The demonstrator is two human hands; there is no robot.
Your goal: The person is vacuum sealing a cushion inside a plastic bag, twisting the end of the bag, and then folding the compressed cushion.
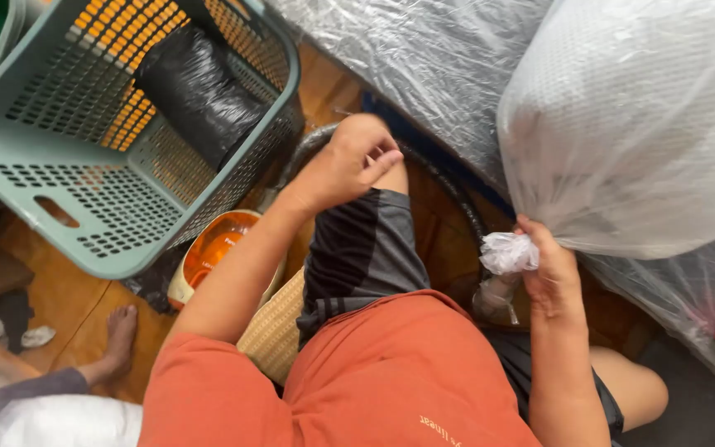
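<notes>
Seen from above, a seated person in an orange shirt and dark grey shorts works beside a large clear plastic bag [635,124] stuffed with white material, which fills the upper right of the view. The right hand [549,277] presses against the bag's lower edge, fingers closed around the bag's bunched, twisted neck [508,252], a small white knot of crumpled plastic just below the bag. The left hand [349,161] rests on the person's raised knee, well to the left of the bag, fingers curled loosely together and holding nothing. Further left of the bag, past that hand, stands a pale green perforated laundry basket [68,199], tilted, with a black plastic bag [196,87] lying inside it. Below the basket, away from the big bag, an orange lidded container [217,248] sits on the wooden floor [72,310]. More clear plastic sheeting [424,58] lies just left of the large bag at the top. Far from the bag, at the lower left corner, another person's bare foot [119,335] rests on the floor.
</notes>
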